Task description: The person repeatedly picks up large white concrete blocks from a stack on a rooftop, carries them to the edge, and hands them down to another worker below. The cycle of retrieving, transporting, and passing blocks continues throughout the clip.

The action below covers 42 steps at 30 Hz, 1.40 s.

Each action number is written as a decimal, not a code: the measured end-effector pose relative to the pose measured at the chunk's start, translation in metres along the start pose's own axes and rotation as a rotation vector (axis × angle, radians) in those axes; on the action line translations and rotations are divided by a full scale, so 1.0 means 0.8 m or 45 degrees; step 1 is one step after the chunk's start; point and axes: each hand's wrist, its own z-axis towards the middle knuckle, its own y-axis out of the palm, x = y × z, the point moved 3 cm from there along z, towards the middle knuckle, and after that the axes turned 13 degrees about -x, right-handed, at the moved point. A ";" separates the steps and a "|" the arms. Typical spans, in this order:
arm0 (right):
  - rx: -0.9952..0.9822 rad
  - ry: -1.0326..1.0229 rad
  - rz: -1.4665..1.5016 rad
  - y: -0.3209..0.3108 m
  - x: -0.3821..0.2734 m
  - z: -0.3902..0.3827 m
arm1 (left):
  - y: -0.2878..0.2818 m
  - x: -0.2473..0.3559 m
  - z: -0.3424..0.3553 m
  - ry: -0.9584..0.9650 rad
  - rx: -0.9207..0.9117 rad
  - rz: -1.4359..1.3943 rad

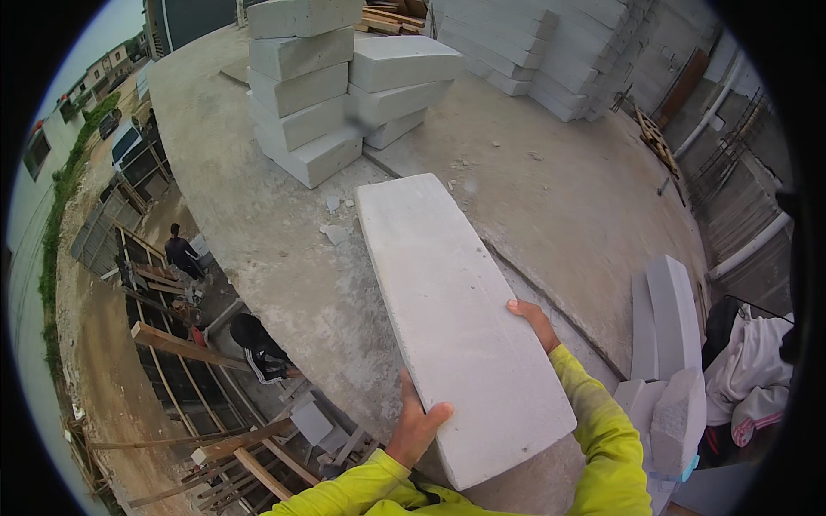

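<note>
I find the long white rectangular masonry block (465, 318) matt and lightly pitted, the grey concrete floor (559, 193) rough, my bright yellow sleeves (605, 426) matt cloth.

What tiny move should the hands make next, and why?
Maybe ease the white block to the right: the left hand and right hand grip its long sides, and to the left the concrete slab ends, with two people lower down.

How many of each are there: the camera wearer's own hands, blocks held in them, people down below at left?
Wearer's hands: 2 (left hand, right hand)
Held white masonry block: 1
People below: 2 (dark-clothed person, striped-sleeved person)
Total: 5
</note>
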 end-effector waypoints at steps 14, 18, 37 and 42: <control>-0.049 0.148 -0.855 -0.178 -0.068 0.126 | 0.083 -0.087 0.180 -0.584 -0.107 -0.320; 0.021 -0.005 -1.046 -0.184 -0.058 0.138 | 0.085 -0.085 0.185 -0.462 -0.228 -0.257; 1.548 -0.525 -0.356 -0.054 0.184 -0.128 | -0.261 -0.013 -0.189 -0.238 0.870 0.210; 1.718 -0.780 -0.474 -0.099 0.183 -0.089 | -0.273 0.002 -0.231 -0.043 1.092 0.244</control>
